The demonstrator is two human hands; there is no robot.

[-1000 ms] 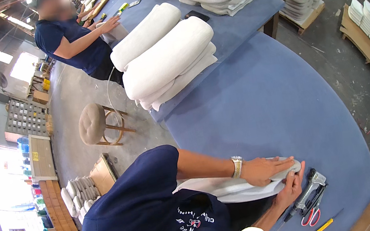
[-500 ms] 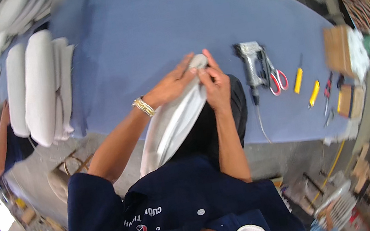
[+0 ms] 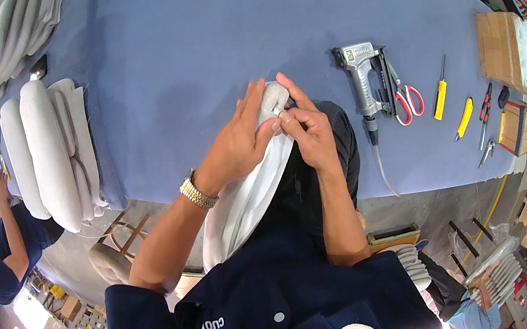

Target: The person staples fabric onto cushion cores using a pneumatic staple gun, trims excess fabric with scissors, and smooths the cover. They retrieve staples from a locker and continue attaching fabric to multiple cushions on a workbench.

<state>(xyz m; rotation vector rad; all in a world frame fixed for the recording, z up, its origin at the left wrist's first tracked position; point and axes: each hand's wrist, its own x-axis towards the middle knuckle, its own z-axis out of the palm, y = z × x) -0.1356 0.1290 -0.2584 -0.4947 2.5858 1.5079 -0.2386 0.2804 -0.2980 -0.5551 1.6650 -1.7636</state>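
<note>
A long, pale grey fabric-covered padded piece [image 3: 249, 201] lies slantwise over my lap, its rounded end at the table edge. My left hand [image 3: 236, 144] wraps that end from the left, with the thumb pressed on the cloth and the fingers along its far side. From the other side my right hand [image 3: 310, 129] pinches the cloth edge near the tip between thumb and fingers, and its index finger stretches along the end. A fold in the cloth shows between the two hands. The padded piece's lower part disappears against my shirt.
Right of my hands lie a staple gun [image 3: 364, 80] with a hose, red-handled scissors [image 3: 411, 102], a yellow screwdriver [image 3: 440, 100], a yellow utility knife [image 3: 465, 117] and a cardboard box [image 3: 500, 51]. Padded pieces [image 3: 50, 157] are stacked at left, near a co-worker [image 3: 20, 237].
My right thumb and fingers have drawn in to pinch the cloth near the tip, where a fold now shows. My left hand stays around the end. The whole view has shifted slightly.
</note>
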